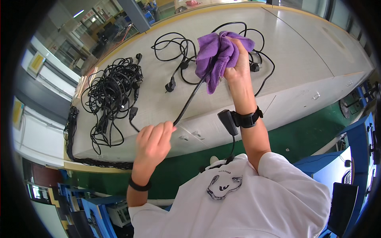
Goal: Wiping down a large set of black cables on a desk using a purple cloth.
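Note:
My left hand (154,142) grips a black power cable (190,99) near the counter's front edge. From there the cable runs taut up to a bunched purple cloth (218,55), which my right hand (238,59) holds closed over it. Where the cable passes inside the cloth is hidden. A connector (133,112) hangs at the end of a short length beside my left hand. Loose black cable loops (178,44) lie behind and to both sides of the cloth. Two plugs, one angled (170,85) and one by the right loops (255,67), rest on the counter.
A large tangled heap of black cables (113,86) sits on the left of the pale counter (285,59). Another dark cable bundle (71,131) runs along the left and front edge. Window glass (98,26) borders the back. Blue desks and a monitor (342,208) stand behind me.

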A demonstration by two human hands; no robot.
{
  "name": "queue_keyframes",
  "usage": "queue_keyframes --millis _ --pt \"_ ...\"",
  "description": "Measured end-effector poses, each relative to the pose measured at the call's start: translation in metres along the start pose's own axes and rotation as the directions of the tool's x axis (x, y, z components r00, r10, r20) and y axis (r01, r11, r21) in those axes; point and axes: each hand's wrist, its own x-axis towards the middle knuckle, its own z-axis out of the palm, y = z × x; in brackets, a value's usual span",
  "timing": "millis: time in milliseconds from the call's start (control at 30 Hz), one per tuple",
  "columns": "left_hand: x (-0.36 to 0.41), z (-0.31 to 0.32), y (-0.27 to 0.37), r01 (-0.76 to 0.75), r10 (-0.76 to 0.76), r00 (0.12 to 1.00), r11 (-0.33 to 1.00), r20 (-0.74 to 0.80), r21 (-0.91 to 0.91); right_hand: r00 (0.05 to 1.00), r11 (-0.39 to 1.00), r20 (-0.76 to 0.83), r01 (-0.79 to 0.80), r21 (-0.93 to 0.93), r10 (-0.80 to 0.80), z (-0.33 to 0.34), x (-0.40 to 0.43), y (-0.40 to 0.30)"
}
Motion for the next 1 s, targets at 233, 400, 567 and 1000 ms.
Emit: queue_keyframes --millis 233,400,567,1000 --pt "-0.070 -0.027 -0.060 0.142 -0.142 0.990 0.990 0.010 -0.023 0.889 0.900 0.215 0.429 -0.076 -0.405 0.020 0.003 -0.051" --pt "-0.092 0.002 -0.083 0.309 -0.307 0.951 0.949 0.045 -0.061 0.898 0.894 0.114 0.437 -0.098 -0.426 0.027 0.002 -0.058" --pt "-0.069 0.007 -0.106 0.429 -0.438 0.884 0.899 0.161 0.089 0.885 0.870 0.055 0.464 -0.164 -0.462 0.028 -0.008 -0.037" --pt "0.092 0.100 0.034 0.324 -0.344 0.938 0.821 0.046 -0.470 0.859 0.810 0.060 0.501 -0.303 -0.509 0.060 -0.050 0.005"
